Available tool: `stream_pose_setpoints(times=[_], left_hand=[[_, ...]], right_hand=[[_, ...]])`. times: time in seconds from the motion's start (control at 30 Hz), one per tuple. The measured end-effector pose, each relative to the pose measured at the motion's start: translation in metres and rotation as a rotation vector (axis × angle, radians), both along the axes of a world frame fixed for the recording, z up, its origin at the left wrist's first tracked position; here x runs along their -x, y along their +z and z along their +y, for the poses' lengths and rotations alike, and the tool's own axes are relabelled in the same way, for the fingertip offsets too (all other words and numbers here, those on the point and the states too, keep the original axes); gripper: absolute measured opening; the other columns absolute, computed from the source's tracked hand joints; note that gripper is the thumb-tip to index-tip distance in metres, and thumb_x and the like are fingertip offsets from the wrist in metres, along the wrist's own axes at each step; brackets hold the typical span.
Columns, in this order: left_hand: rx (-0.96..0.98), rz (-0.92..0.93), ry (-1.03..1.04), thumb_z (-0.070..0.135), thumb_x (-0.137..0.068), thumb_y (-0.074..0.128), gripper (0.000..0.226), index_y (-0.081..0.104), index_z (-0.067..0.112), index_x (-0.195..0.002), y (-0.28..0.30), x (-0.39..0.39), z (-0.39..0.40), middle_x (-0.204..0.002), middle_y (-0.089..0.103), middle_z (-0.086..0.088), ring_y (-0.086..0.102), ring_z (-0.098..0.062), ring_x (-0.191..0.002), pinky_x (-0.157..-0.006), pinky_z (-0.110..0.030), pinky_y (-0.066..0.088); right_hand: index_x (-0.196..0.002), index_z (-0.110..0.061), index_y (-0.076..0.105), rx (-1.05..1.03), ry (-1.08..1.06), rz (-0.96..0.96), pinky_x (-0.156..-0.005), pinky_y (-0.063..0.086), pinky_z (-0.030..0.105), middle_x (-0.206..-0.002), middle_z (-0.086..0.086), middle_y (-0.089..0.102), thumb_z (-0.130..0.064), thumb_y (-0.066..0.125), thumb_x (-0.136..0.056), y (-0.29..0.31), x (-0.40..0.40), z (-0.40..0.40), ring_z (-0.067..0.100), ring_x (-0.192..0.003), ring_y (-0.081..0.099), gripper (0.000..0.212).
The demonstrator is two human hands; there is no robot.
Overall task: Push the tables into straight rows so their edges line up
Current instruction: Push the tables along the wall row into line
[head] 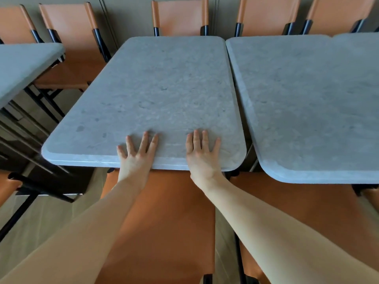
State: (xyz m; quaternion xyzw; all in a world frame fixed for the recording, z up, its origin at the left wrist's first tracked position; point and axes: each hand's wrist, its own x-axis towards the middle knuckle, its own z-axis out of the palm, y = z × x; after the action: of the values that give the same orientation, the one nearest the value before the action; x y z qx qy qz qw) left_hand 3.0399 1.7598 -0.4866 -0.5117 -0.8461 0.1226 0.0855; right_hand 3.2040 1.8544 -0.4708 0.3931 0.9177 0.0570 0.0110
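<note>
A grey stone-look table (155, 89) with rounded corners stands in front of me. My left hand (137, 155) lies flat on its near edge, fingers spread, holding nothing. My right hand (202, 155) rests flat beside it on the same edge, also with fingers apart. A second grey table (307, 103) stands to the right, separated by a narrow gap. Its near edge sits closer to me than the middle table's near edge. A third grey table (22, 66) shows at the far left, apart from the middle one.
Orange leather chairs with black frames line the far side (180, 15). Another orange chair seat (164, 222) is directly under my arms, and one more (297, 212) is tucked at the right table. A wide gap with a chair (69, 64) separates the left and middle tables.
</note>
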Motion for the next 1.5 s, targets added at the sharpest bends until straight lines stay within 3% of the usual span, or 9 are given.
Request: stream_pose_setpoints(times=[0.23, 0.57, 0.67, 0.8, 1.03, 1.5], left_hand=[[0.08, 0.04, -0.021, 0.003, -0.087, 0.065, 0.115, -0.027, 0.021, -0.155, 0.009, -0.002, 0.001, -0.168, -0.009, -0.005, 0.009, -0.053, -0.147, -0.114, -0.061, 0.029], [0.008, 0.002, -0.008, 0.003, -0.091, 0.058, 0.1, -0.011, 0.031, -0.159, 0.003, 0.0, 0.002, -0.168, 0.0, -0.001, 0.016, -0.052, -0.145, -0.111, -0.062, 0.03], [0.0, 0.015, 0.009, 0.002, -0.087, 0.063, 0.106, -0.009, 0.031, -0.158, 0.004, -0.002, 0.0, -0.167, 0.003, -0.001, 0.02, -0.05, -0.143, -0.11, -0.06, 0.034], [-0.017, 0.011, 0.007, -0.001, -0.089, 0.057, 0.099, -0.004, 0.031, -0.159, 0.004, -0.008, 0.0, -0.167, 0.006, -0.002, 0.021, -0.05, -0.142, -0.11, -0.06, 0.033], [-0.03, 0.013, 0.039, 0.0, -0.089, 0.059, 0.1, -0.005, 0.032, -0.159, 0.001, -0.024, -0.005, -0.167, 0.006, -0.001, 0.021, -0.05, -0.143, -0.11, -0.059, 0.033], [-0.063, 0.027, 0.071, -0.005, -0.088, 0.055, 0.098, -0.003, 0.03, -0.16, -0.004, -0.043, -0.009, -0.166, 0.009, -0.002, 0.023, -0.05, -0.141, -0.107, -0.061, 0.035]], right_hand=[[-0.157, 0.0, -0.001, 0.024, -0.024, 0.001, -0.116, 0.011, 0.073, -0.165, 0.024, 0.004, -0.019, 0.073, -0.088, -0.003, 0.001, -0.004, 0.045, -0.153, 0.005, 0.103], [-0.157, 0.0, -0.004, 0.053, -0.042, 0.019, -0.117, 0.014, 0.07, -0.167, 0.02, 0.0, -0.008, 0.065, -0.092, -0.005, -0.003, -0.005, 0.042, -0.153, 0.001, 0.095], [-0.157, 0.0, -0.001, 0.054, -0.042, 0.054, -0.116, 0.015, 0.07, -0.166, 0.02, 0.003, -0.003, 0.066, -0.09, -0.006, -0.005, -0.005, 0.042, -0.153, 0.002, 0.095], [-0.157, -0.001, 0.002, 0.054, -0.038, 0.077, -0.115, 0.015, 0.071, -0.166, 0.02, 0.006, -0.008, 0.069, -0.089, -0.008, -0.01, -0.006, 0.042, -0.153, 0.004, 0.096], [-0.157, 0.0, 0.001, 0.08, -0.001, 0.089, -0.116, 0.012, 0.071, -0.166, 0.021, 0.005, -0.014, 0.075, -0.086, -0.007, -0.026, -0.009, 0.043, -0.153, 0.002, 0.105], [-0.157, 0.0, 0.004, 0.048, 0.049, 0.136, -0.115, 0.012, 0.071, -0.166, 0.022, 0.009, -0.008, 0.071, -0.088, -0.014, -0.043, -0.007, 0.043, -0.153, 0.005, 0.097]])
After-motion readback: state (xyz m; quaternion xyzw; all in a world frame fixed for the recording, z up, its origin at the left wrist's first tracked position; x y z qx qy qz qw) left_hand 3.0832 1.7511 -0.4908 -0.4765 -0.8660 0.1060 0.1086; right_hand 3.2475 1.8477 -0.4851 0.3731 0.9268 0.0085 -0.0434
